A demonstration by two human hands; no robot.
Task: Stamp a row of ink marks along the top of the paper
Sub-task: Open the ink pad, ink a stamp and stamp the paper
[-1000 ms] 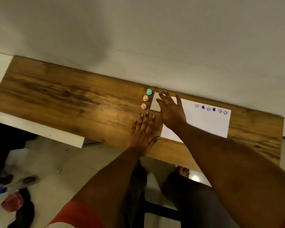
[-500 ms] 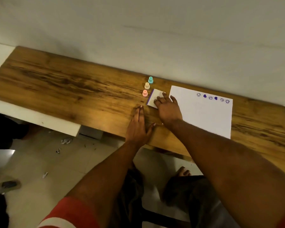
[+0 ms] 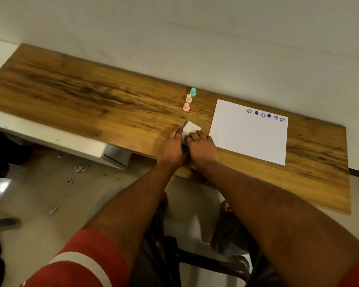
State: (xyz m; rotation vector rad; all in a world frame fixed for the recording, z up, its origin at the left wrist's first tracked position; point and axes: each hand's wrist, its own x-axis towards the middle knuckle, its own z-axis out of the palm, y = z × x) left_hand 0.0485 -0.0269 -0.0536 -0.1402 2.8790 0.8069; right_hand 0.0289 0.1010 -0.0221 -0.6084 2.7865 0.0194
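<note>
Both the left hand point(image 3: 171, 149) and right hand point(image 3: 203, 149) grip a small white purple-edged box point(image 3: 192, 128) on the brown wood-grain desk point(image 3: 91, 100), just left of the white paper sheet point(image 3: 249, 139) with six purple marks point(image 3: 263, 115). Off-white wall point(image 3: 195, 38) behind, scraps point(image 3: 81, 168) on pale floor point(image 3: 39, 199).

- three stampers: teal stamper point(image 3: 193, 92), beige stamper point(image 3: 188, 98), pink stamper point(image 3: 186, 107)
- one paper sheet point(image 3: 247, 139)
- six ink marks point(image 3: 263, 115) on it: four ringed, two solid purple
- one white pad point(image 3: 192, 127)
- two hands: left hand point(image 3: 171, 149), right hand point(image 3: 203, 149)
- one wooden table point(image 3: 91, 104)
- three crumpled scraps point(image 3: 81, 168) on the floor, as far as I can make out
</note>
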